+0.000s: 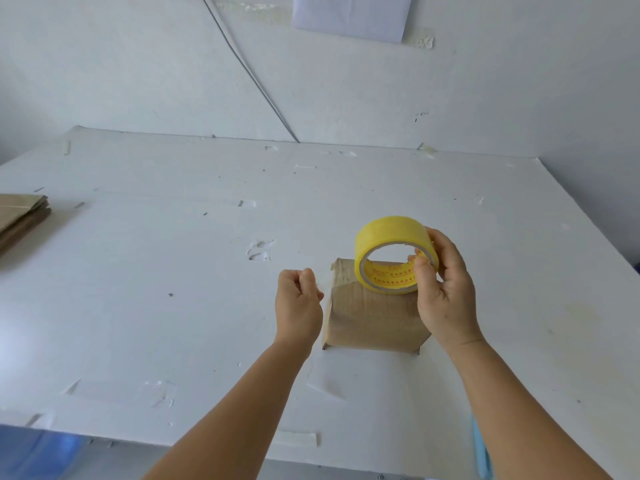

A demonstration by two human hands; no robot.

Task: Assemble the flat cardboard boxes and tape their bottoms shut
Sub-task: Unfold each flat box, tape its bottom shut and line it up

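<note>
My two bare forearms enter from the bottom edge of the frame, reaching over a white table (173, 306) scarred with old tape scraps. Just right of centre, my right hand (446, 289) holds a yellow tape roll (384, 237) up on edge, thumb on the inner core and fingers wrapped round the outside, above an assembled cardboard box (370, 317) that stands on the table with its closed bottom flaps facing up. At centre frame, my left hand (298, 299) is curled nearly closed beside the box's left edge, fingertips pinched together. Whether it grips the clear free end of the tape I cannot tell, as no strip shows against the white surface.

At the far left edge of the frame, a stack of flat boxes (20, 216) waits well apart from the work.

The risks, as I judge them: a loose tape end could fold back and stick to itself or to the roll, since the film is thin and hard to see. Neither hand steadies the box, so a pull on the tape could tip or slide the light carton, or let the flaps spring open before they are sealed.

The box's upward face is shut, so its inside is hidden, and nothing shows whether it holds anything.
</note>
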